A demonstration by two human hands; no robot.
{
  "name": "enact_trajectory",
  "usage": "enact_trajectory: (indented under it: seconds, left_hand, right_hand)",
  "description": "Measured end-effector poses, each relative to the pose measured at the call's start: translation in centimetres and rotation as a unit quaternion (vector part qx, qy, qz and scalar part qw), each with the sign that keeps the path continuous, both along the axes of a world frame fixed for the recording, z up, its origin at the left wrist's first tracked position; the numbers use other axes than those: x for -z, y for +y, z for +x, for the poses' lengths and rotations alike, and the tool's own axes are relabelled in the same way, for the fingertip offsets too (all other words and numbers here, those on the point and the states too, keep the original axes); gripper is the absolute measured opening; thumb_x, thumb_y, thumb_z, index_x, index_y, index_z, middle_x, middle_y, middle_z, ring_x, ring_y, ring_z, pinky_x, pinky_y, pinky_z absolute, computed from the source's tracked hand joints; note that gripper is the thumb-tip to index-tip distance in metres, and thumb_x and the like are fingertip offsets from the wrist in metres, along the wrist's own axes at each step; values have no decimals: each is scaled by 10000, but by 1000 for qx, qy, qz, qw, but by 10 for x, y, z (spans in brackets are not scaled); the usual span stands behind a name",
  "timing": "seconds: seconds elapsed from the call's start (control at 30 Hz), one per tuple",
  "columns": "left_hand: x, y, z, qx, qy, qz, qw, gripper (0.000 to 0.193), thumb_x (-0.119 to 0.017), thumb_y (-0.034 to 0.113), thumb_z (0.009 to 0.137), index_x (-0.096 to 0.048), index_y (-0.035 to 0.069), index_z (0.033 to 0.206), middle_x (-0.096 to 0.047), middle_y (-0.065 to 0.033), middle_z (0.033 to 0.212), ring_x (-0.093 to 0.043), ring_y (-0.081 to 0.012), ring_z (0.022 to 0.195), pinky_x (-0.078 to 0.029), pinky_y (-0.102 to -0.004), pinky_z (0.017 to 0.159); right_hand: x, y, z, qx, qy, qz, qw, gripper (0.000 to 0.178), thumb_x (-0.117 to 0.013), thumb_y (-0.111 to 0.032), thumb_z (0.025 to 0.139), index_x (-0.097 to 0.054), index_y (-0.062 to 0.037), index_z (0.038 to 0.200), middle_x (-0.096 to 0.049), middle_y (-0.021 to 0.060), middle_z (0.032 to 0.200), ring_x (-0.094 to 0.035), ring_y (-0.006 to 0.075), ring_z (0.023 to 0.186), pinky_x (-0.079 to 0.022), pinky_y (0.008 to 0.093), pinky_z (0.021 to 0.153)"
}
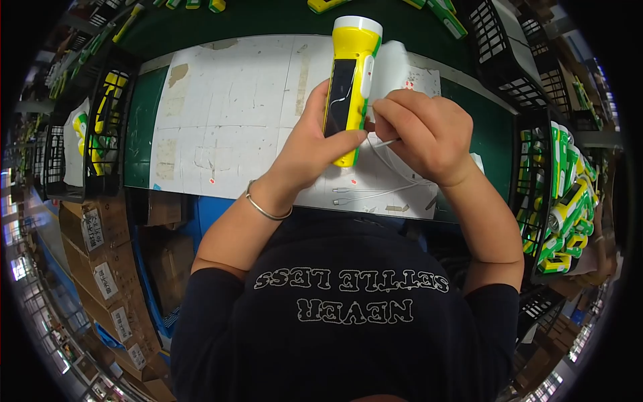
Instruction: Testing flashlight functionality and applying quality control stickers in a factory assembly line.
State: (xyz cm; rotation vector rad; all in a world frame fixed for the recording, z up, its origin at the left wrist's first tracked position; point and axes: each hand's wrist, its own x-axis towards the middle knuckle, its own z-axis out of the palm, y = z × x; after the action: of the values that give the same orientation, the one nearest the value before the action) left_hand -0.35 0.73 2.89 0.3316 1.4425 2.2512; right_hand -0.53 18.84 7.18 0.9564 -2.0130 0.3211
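A yellow and green flashlight (358, 47) with a white head ring and a dark, glossy panel stands nearly upright over the work surface. My left hand (301, 151) is wrapped round its lower body, the thumb across the front. At the flashlight's right side my right hand (429, 134) is closed in a pinch. A thin white cable (387, 143) comes out from under those fingers. Its tip is hidden, so I cannot tell whether it touches the flashlight. Two white cable plugs (341, 195) lie near the table's front edge.
A white sheet (228, 87) covers the middle of the green table (140, 151). A pale, whitish object (392, 67) lies behind the flashlight. Black crates with flashlights stand left (79, 191) and right (546, 181). More flashlights (447, 19) lie along the far side. Cardboard boxes (100, 264) are stacked lower left.
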Motion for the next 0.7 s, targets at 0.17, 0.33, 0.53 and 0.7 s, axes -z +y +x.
enact_trajectory:
  seconds: [0.17, 0.33, 0.53, 0.7]
  left_hand:
    - [-15, -5, 9, -6, 58, -17, 998, 766, -616, 21, 763, -153, -16, 1371, -482, -120, 1162, -520, -169, 1048, -446, -304, 866]
    - [-29, -3, 17, 13, 52, -17, 998, 783, -619, 12, 756, -141, -11, 1377, -459, -117, 1196, -492, -167, 1080, -432, -299, 885]
    - [-29, -5, 21, 0, 44, 16, 999, 780, -607, 6, 758, -138, -7, 1382, -450, -117, 1211, -478, -168, 1098, -420, -297, 902]
    - [-36, -12, 24, 35, -6, 67, 997, 745, -587, 0, 763, -172, 8, 1382, -450, -111, 1215, -482, -180, 1104, -427, -307, 901]
  right_hand:
    - [-11, -1, 15, -9, -5, 12, 1000, 187, -675, -162, 634, -642, -90, 805, -605, 1, 771, -538, 91, 523, -380, 217, 423]
    - [-16, 1, 18, 1, 17, 25, 1000, 173, -653, -168, 654, -641, -85, 805, -606, 5, 780, -535, 89, 524, -372, 216, 426]
    - [-18, -4, 28, -27, -49, 19, 998, 328, -703, -66, 579, -661, -60, 904, -624, 33, 767, -531, 127, 524, -378, 232, 420]
    - [-7, -7, 27, -36, -42, 33, 998, 405, -623, -246, 699, -649, -132, 1086, -608, -3, 812, -515, 94, 522, -382, 239, 436]
